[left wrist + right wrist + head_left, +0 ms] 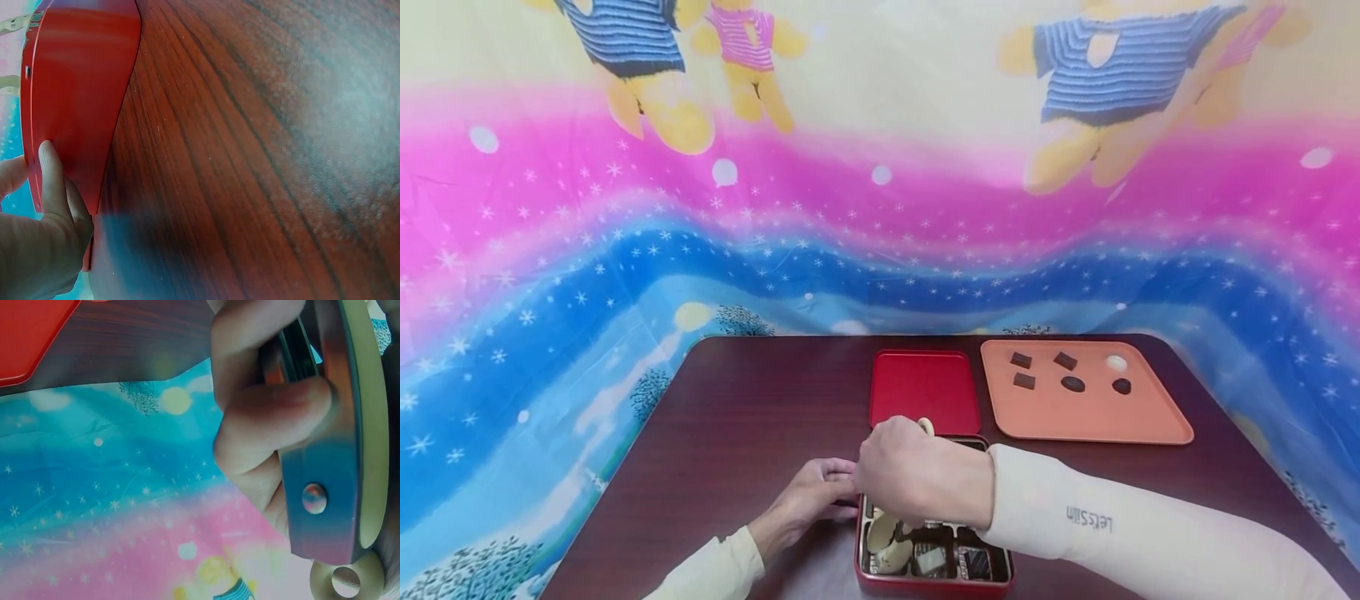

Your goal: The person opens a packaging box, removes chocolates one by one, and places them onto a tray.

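Observation:
My right hand [917,475] grips metal tongs [328,512] with beige edging and a ring at the handle end. Over the open red tin [934,586], the tongs' beige tips [893,557] reach into its front left compartment. Beside those tips, a pale chocolate [931,562] and a dark chocolate [977,563] sit in neighbouring compartments. At the tin's left side is my left hand [805,500]. Its straight fingers [55,181] rest against the side wall, with the thumb near the rim. Part of the tin is hidden under my right hand.
Behind the tin lies a red lid [923,387]. An orange tray [1090,423] at the back right bears several chocolates, among them a white one [1117,363] and an oval dark one [1072,384]. A printed cloth [880,225] hangs behind the dark wooden table [760,392].

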`<action>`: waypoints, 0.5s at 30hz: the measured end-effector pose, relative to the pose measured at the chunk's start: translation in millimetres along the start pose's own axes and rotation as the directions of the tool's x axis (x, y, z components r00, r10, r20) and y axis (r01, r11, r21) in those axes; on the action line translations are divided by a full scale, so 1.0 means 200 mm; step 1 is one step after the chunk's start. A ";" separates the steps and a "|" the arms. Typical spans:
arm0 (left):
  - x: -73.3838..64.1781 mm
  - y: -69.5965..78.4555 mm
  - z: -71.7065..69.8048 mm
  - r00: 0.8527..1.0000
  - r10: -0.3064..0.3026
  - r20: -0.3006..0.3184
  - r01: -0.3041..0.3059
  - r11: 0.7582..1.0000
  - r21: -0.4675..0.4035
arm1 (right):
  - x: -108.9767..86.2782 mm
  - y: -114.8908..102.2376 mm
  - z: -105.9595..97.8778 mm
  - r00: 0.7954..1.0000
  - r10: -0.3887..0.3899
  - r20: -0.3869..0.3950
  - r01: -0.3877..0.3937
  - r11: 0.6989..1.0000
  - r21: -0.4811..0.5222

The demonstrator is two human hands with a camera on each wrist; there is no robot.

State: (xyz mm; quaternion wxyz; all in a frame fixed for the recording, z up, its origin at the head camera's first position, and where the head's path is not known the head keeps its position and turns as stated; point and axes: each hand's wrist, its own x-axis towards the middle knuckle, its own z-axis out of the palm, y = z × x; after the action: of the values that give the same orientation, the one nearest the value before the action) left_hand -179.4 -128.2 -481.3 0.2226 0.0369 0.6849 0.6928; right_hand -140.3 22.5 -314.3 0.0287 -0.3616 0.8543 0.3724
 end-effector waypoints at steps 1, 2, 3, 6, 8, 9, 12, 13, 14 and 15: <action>0.00 0.00 0.00 1.000 -0.002 -0.002 0.002 1.000 0.000 | 0.00 -0.01 0.00 1.000 -0.001 -0.004 0.001 1.000 -0.002; 0.00 0.00 0.00 1.000 -0.006 -0.006 0.006 1.000 -0.004 | 0.00 -0.01 0.00 1.000 -0.004 -0.008 0.004 1.000 -0.002; 0.00 0.00 0.00 1.000 -0.007 -0.008 0.007 1.000 -0.003 | 0.00 -0.01 0.01 1.000 -0.011 -0.013 0.011 1.000 -0.004; 0.00 0.00 0.01 1.000 -0.012 -0.015 0.011 1.000 -0.001 | 0.00 -0.02 0.01 0.999 -0.028 -0.042 0.027 1.000 -0.015; 0.00 0.00 0.01 1.000 -0.010 -0.017 0.010 1.000 -0.001 | 0.00 -0.02 0.02 0.997 -0.038 -0.071 0.036 0.999 -0.028; 0.00 0.00 0.01 1.000 -0.009 -0.016 0.009 1.000 -0.001 | -0.01 -0.02 0.02 0.995 -0.042 -0.087 0.039 0.999 -0.035; 0.00 0.00 0.01 1.000 -0.008 -0.013 0.008 1.000 -0.003 | -0.03 0.00 0.03 0.989 -0.046 -0.142 0.040 0.998 -0.046; 0.00 0.00 0.01 1.000 -0.008 -0.011 0.008 1.000 -0.004 | -0.03 0.00 0.03 0.986 -0.049 -0.157 0.042 0.998 -0.047; 0.00 0.00 0.01 1.000 -0.009 -0.008 0.009 1.000 -0.004 | -0.04 0.01 0.03 0.985 -0.049 -0.168 0.042 0.998 -0.043; 0.00 0.00 0.00 1.000 -0.009 -0.005 0.009 1.000 -0.004 | -0.04 0.01 0.03 0.983 -0.048 -0.175 0.041 0.998 -0.043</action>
State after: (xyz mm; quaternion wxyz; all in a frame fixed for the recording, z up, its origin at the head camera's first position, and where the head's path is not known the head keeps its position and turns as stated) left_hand -180.0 -127.0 -480.6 0.2241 0.0316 0.6844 0.6931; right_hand -137.0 32.9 -314.9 -0.0454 -0.4125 0.8377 0.3552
